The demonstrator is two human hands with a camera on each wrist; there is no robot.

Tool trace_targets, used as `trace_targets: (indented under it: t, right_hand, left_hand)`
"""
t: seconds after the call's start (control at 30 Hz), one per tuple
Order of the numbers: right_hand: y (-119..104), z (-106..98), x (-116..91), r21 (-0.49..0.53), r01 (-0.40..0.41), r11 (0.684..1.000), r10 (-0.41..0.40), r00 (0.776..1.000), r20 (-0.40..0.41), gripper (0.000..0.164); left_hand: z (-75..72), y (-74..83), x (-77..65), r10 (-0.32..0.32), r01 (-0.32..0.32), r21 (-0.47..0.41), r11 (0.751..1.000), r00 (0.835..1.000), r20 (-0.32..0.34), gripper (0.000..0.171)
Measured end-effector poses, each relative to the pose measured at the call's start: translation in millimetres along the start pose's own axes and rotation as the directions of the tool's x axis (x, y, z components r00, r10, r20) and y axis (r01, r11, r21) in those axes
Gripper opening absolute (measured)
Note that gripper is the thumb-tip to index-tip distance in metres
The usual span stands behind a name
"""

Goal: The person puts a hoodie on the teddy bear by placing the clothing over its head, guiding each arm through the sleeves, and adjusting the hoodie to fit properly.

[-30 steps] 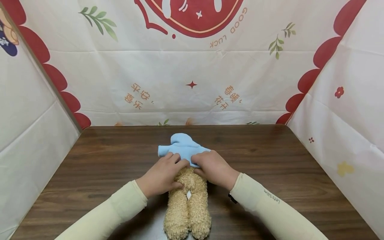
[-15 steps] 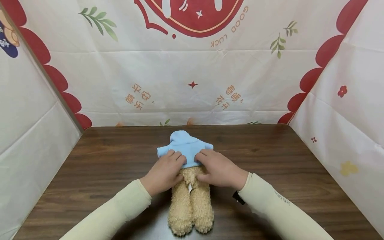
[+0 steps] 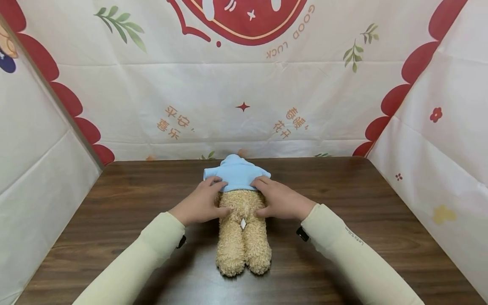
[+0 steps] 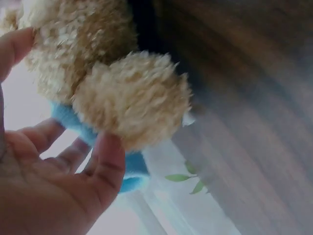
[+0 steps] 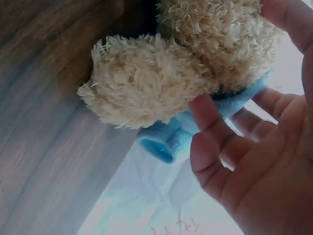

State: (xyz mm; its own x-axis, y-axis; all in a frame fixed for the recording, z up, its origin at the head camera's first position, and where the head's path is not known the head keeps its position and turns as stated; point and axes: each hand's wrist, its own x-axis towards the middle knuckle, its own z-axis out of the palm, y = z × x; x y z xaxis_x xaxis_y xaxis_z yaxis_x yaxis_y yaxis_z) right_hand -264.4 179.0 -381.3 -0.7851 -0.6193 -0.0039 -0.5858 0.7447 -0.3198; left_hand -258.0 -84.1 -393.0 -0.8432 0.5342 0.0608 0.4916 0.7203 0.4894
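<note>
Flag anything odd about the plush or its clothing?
Yes: the blue garment covers the upper end of the plush toy, so no head shows in the head view. One sleeve looks hollow, with no paw in its opening. No tears or spills stand out.

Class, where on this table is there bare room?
The table is bare between the left sleeve and the left edge, and between the right sleeve and right edge. The middle is crowded: the left hand and right hand flank the plush toy and blue top.
</note>
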Motion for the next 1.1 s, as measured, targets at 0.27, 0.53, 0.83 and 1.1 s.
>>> trace_targets:
  t: [0.27, 0.53, 0.83, 1.1]
  right_hand:
    - [7, 8, 1, -0.023, 0.028, 0.999, -0.029, 0.999, -0.04, 0.055]
    - [3, 18, 1, -0.11, 0.115, 0.987, -0.132, 0.978, -0.159, 0.031]
    - [-5, 23, -1, -0.193, 0.153, 0.969, -0.195, 0.955, -0.224, 0.044]
    - [-12, 28, -2, -0.32, 0.151, 0.935, -0.23, 0.946, -0.227, 0.043]
  left_hand:
    - [15.4, 2.8, 0.2, 0.08, -0.067, 0.088, 0.994, 0.986, -0.147, 0.048]
    - [25.5, 4.9, 0.2, 0.123, -0.069, 0.22, 0.973, 0.963, -0.242, 0.024]
    - [32.9, 5.5, -2.5, 0.256, -0.135, 0.355, 0.925, 0.912, -0.321, 0.037]
    - [42.9, 12.0, -1.6, 0.356, -0.157, 0.471, 0.868, 0.858, -0.371, 0.039]
